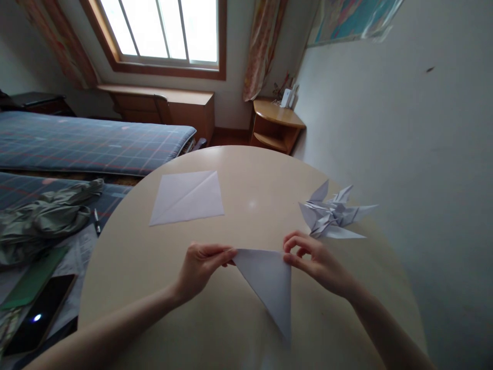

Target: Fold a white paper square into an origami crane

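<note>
A white sheet of paper folded into a triangle [271, 282] hangs between my hands over the round table [254, 190], one point towards me. My left hand [204, 267] pinches its left corner between thumb and fingers. At the upper right corner, my right hand [311, 259] grips the paper with thumb and fingertips, the other fingers curled. Beyond my left hand lies a flat white square sheet [188, 198] with a diagonal crease. A cluster of folded paper cranes [333, 210] rests just past my right hand, their pointed wings overlapping.
The white wall [442, 180] runs close along the table's right side. To the left are a plaid mattress [92, 141], a crumpled grey-green cloth [50, 216], a pen [97, 222], a green booklet [34, 277] and a phone [42, 313]. A corner shelf [279, 113] stands behind the table.
</note>
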Demonstrator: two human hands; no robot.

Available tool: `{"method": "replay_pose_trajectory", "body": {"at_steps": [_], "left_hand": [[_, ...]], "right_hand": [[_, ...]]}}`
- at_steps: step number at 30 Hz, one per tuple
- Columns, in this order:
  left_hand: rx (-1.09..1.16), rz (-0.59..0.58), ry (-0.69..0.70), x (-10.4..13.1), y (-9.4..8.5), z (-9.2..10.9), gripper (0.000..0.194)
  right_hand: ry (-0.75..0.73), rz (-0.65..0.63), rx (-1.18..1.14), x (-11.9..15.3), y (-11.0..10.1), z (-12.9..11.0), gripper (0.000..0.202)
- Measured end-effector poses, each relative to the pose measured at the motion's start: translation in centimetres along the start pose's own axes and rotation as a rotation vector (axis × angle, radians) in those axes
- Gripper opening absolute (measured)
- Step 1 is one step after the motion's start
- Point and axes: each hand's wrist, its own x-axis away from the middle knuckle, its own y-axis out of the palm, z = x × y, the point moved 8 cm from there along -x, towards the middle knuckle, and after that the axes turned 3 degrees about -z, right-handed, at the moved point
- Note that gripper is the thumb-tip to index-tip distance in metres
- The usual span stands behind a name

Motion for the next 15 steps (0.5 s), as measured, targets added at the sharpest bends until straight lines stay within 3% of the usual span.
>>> {"method": "replay_pose_trajectory", "body": {"at_steps": [4,11,15], "left_hand": [[-0.012,-0.007,-0.003,-0.2,-0.1,0.2,0.015],[0.017,-0.077,-0.075,-0.3,0.7,-0.1,0.020],[0.078,-0.043,-0.093,-0.2,0.5,-0.6,0.020]], "right_hand": [[0.017,-0.029,0.036,0.0,-0.1,-0.1,0.030],[-0.020,0.158,0.108,0.5,-1.6,-1.4,0.041],[0.058,0.126,-0.125,0.4,-1.1,-0.1,0.033]]}}
